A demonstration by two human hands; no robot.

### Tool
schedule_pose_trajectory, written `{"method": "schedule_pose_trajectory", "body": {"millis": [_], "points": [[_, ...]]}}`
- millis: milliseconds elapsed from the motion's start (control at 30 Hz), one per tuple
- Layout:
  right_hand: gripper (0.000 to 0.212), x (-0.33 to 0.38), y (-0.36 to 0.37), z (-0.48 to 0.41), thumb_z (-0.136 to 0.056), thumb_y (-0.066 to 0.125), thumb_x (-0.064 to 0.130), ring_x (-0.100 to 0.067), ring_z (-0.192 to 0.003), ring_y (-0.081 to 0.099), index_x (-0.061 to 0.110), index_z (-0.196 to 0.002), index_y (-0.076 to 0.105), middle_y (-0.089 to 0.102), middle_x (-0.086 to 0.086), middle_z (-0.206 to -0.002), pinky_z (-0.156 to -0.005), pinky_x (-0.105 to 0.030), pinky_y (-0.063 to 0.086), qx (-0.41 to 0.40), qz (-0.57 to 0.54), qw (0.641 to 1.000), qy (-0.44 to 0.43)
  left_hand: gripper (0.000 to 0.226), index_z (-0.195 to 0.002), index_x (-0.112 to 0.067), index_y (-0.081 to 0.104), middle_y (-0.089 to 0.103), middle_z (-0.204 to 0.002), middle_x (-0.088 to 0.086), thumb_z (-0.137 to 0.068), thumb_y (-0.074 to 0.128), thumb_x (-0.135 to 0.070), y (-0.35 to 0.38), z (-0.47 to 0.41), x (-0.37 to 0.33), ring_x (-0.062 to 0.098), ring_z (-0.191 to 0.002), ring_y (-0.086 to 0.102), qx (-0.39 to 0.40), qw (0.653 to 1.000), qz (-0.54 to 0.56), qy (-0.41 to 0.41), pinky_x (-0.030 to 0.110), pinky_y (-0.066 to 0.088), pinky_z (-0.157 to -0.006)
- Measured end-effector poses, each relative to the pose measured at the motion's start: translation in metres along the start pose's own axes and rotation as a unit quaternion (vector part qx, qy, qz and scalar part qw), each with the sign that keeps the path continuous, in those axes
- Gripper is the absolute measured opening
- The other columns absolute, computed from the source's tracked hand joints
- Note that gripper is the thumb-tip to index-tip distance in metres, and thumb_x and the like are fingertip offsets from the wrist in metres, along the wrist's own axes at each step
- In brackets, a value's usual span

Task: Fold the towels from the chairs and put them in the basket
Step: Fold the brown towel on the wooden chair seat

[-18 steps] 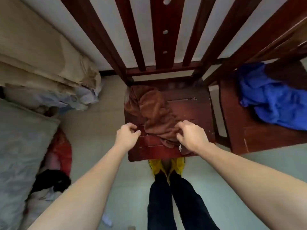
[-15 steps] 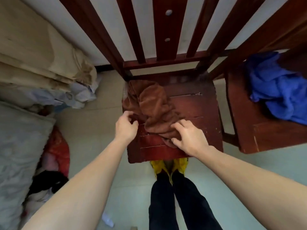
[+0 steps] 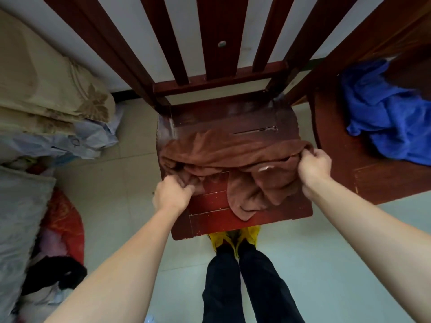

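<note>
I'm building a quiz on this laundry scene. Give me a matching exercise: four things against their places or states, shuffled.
1 brown towel
2 blue towel
3 left hand
4 right hand

A crumpled on right chair
B grips brown towel's right end
C spread across middle chair seat
D grips brown towel's left end

Pairs: 1-C, 2-A, 3-D, 4-B

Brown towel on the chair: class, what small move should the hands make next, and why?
Probably draw both hands apart and up to stretch the brown towel flat. The left hand grips one bunched end, the right hand pinches the other, yet the cloth between them lies wrinkled on the chair seat, a flap drooping toward the front edge; folding needs it spread.
</note>
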State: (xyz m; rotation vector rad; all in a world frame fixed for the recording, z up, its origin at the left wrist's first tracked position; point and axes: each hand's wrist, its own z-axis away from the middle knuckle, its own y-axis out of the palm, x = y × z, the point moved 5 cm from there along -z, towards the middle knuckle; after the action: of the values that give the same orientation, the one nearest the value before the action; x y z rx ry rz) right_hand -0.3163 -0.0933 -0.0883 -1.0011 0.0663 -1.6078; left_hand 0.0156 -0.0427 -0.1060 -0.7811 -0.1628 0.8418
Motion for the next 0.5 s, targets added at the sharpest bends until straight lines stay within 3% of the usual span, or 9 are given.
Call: {"method": "schedule_pose_trajectory", "body": {"millis": [67,100,167,233,300,333,400,500], "points": [[0.027,0.001,-0.008,-0.012,-0.094,0.052,0.027,-0.03,-0.102,0.061,0.013,-0.115,0.061,0.065,-0.013,-0.115,-0.094,-0.038,0.049,-0.005,0.012,0.999,0.034,0.03,-0.092,-0.014,0.066,0.068,-0.101,0.013,-0.073,0.068,-0.037,0.004,0.008,0.015,0.035,-0.095,0.063,0.042,0.995,-0.087,-0.014,0.037,0.051,-0.081],[0.03,0.001,-0.013,-0.013,-0.093,0.054,0.031,-0.032,-0.106,0.059,0.016,-0.118,0.059,0.063,-0.013,-0.119,-0.096,-0.04,0.048,-0.008,0.072,0.997,0.022,0.032,-0.096,-0.014,0.064,0.066,-0.105,0.013,-0.074,0.068,-0.038,0.004,0.011,0.019,0.035,-0.098,0.062,0.042,0.992,-0.116,-0.009,0.037,0.05,-0.081],[0.039,0.004,-0.018,-0.006,-0.09,0.057,0.037,-0.035,-0.116,0.054,0.021,-0.125,0.051,0.059,-0.011,-0.125,-0.096,-0.042,0.044,-0.008,0.242,0.967,-0.076,0.036,-0.101,-0.014,0.058,0.06,-0.108,0.013,-0.075,0.069,-0.035,-0.003,0.015,0.016,0.035,-0.102,0.059,-0.025,0.993,-0.115,0.029,0.039,0.047,-0.079],[0.053,0.009,-0.012,0.009,-0.084,0.063,0.041,-0.034,-0.122,0.048,0.025,-0.131,0.044,0.053,-0.009,-0.131,-0.097,-0.045,0.042,0.013,0.328,0.918,-0.224,0.051,-0.114,-0.015,0.048,0.051,-0.115,0.013,-0.074,0.072,-0.035,-0.014,0.015,0.003,0.035,-0.111,0.051,-0.122,0.987,-0.055,0.086,0.044,0.045,-0.08],[0.071,0.009,0.004,0.02,-0.08,0.068,0.044,-0.032,-0.131,0.039,0.028,-0.141,0.035,0.04,-0.008,-0.145,-0.101,-0.048,0.04,0.058,0.371,0.869,-0.32,0.071,-0.134,-0.022,0.038,0.045,-0.126,0.012,-0.074,0.075,-0.035,-0.018,0.002,-0.009,0.033,-0.12,0.044,-0.129,0.986,-0.008,0.107,0.048,0.045,-0.09],[0.079,0.004,0.015,0.023,-0.078,0.069,0.045,-0.032,-0.136,0.033,0.03,-0.145,0.029,0.03,-0.008,-0.152,-0.103,-0.049,0.039,0.085,0.411,0.84,-0.345,0.071,-0.137,-0.025,0.04,0.046,-0.129,0.011,-0.076,0.074,-0.034,-0.014,-0.007,-0.013,0.033,-0.121,0.043,-0.111,0.987,-0.011,0.112,0.048,0.044,-0.094],[0.087,-0.005,0.034,0.025,-0.078,0.071,0.043,-0.033,-0.137,0.031,0.037,-0.148,0.02,0.018,-0.007,-0.157,-0.1,-0.048,0.041,0.137,0.492,0.78,-0.362,0.045,-0.124,-0.02,0.059,0.052,-0.122,0.013,-0.08,0.067,-0.027,-0.011,-0.017,-0.021,0.035,-0.117,0.047,-0.097,0.987,-0.006,0.131,0.045,0.043,-0.096],[0.061,-0.012,0.047,0.026,-0.085,0.065,0.038,-0.036,-0.117,0.052,0.039,-0.139,0.036,0.039,-0.007,-0.139,-0.085,-0.041,0.047,0.176,0.544,0.754,-0.324,0.013,-0.086,-0.014,0.07,0.062,-0.092,0.008,-0.082,0.06,-0.022,-0.02,-0.01,-0.033,0.027,-0.091,0.057,-0.087,0.979,0.129,0.131,0.034,0.046,-0.078]]}}
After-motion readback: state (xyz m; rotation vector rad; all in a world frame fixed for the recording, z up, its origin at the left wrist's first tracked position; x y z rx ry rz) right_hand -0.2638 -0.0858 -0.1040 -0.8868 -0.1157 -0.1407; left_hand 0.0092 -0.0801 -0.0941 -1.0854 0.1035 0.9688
